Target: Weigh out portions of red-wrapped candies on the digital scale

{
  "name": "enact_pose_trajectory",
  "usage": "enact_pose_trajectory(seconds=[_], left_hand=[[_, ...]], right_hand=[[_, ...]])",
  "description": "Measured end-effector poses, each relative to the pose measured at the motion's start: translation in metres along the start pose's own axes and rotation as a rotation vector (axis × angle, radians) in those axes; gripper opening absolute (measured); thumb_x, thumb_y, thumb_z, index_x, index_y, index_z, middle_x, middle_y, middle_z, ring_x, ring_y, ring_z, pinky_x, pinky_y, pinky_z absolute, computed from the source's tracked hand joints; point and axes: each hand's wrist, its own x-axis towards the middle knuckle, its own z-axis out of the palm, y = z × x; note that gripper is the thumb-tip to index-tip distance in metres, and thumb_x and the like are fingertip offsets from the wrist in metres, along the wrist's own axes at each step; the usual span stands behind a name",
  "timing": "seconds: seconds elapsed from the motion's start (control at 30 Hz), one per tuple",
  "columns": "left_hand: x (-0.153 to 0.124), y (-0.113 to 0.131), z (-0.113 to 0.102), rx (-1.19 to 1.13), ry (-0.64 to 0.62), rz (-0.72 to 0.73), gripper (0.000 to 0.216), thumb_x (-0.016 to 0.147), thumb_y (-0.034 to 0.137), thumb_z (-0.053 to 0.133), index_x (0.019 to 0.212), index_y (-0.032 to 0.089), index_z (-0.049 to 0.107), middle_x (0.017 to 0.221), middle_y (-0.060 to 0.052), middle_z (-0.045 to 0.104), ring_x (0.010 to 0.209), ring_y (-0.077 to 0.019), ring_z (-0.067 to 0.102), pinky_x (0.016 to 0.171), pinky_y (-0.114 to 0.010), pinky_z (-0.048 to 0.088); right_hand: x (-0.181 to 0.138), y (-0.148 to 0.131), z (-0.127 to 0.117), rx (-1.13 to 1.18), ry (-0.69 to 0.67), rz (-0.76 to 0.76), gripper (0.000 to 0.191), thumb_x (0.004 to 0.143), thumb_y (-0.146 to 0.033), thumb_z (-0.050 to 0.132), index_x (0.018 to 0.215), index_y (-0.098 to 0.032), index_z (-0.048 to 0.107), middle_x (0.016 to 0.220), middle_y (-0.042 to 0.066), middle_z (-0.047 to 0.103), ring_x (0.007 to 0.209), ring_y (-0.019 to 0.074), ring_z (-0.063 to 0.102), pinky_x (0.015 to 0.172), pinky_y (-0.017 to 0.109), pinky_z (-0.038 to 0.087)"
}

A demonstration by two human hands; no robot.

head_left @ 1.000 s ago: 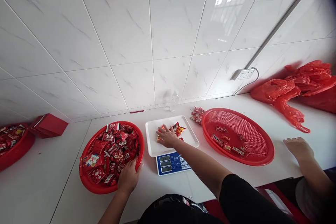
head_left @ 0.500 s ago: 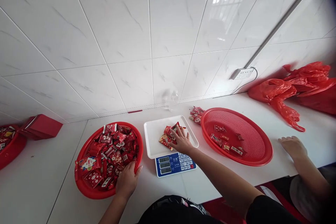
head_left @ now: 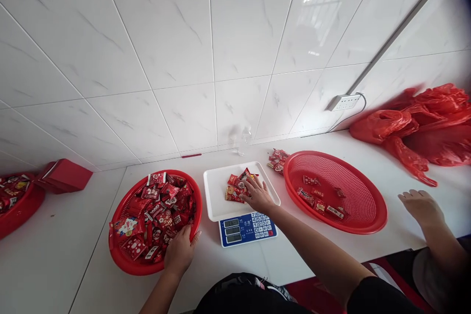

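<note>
My left hand (head_left: 179,251) grips the near right rim of a red plastic basket (head_left: 121,266), fingers inside and thumb outside. Heaped in that basket are many small red snack packets (head_left: 162,213). Over the white tray (head_left: 215,201) of a digital scale (head_left: 247,231), my right hand (head_left: 259,195) lies palm down with fingers spread. It rests on a few red and gold snack packets (head_left: 233,193), which it partly covers. The scale's blue panel with its displays and keys faces me; the digits are too small to read.
On the right stands a wider red basket (head_left: 353,167) holding several packets, with more packets (head_left: 278,159) behind its left edge. Beyond are red plastic bags (head_left: 423,125), a power strip (head_left: 344,102) and another person's hand (head_left: 421,206). A red box (head_left: 69,176) and another basket (head_left: 25,211) sit far left.
The view has shifted slightly, so everything sits a little to the right. Both hands keep their places, one on the basket rim and one on the packets.
</note>
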Motion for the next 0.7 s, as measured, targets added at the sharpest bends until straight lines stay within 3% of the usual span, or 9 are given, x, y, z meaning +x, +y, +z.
enact_pose_trajectory(seconds=[0.2, 0.4, 0.53, 0.7], left_hand=[[-0.001, 0.001, -0.002, 0.005, -0.005, 0.012, 0.054, 0.084, 0.054, 0.024, 0.115, 0.018, 0.051, 0.119, -0.011, 0.058, 0.107, -0.0260, 0.053, 0.086, -0.035, 0.037], [-0.001, 0.004, -0.004, 0.039, -0.008, 0.011, 0.054, 0.085, 0.052, 0.024, 0.115, 0.016, 0.050, 0.118, -0.012, 0.058, 0.105, -0.0275, 0.055, 0.083, -0.036, 0.038], [-0.004, 0.006, -0.005, 0.042, -0.013, 0.005, 0.053, 0.084, 0.051, 0.024, 0.114, 0.017, 0.051, 0.118, -0.012, 0.058, 0.104, -0.0278, 0.055, 0.083, -0.036, 0.038], [0.002, -0.001, -0.002, -0.028, -0.029, 0.000, 0.056, 0.084, 0.055, 0.024, 0.120, 0.019, 0.047, 0.124, -0.010, 0.053, 0.107, -0.0263, 0.053, 0.084, -0.036, 0.040]], right_hand=[[-0.025, 0.008, 0.000, 0.049, -0.024, 0.008, 0.052, 0.082, -0.039, 0.044, 0.132, -0.026, 0.037, 0.140, 0.006, 0.037, 0.132, 0.0251, 0.022, 0.104, 0.047, 0.020], [-0.024, 0.014, -0.005, 0.114, 0.007, 0.056, 0.038, 0.081, -0.027, 0.045, 0.117, -0.024, 0.054, 0.117, 0.007, 0.058, 0.110, 0.0238, 0.047, 0.088, 0.034, 0.038], [-0.020, 0.012, -0.012, 0.161, 0.082, 0.131, 0.038, 0.083, -0.031, 0.043, 0.118, -0.022, 0.053, 0.112, 0.009, 0.060, 0.105, 0.0241, 0.051, 0.085, 0.033, 0.040], [-0.014, -0.001, -0.021, 0.315, 0.192, 0.153, 0.047, 0.085, -0.041, 0.039, 0.128, -0.022, 0.041, 0.127, 0.009, 0.050, 0.101, 0.0218, 0.056, 0.082, 0.034, 0.045]])
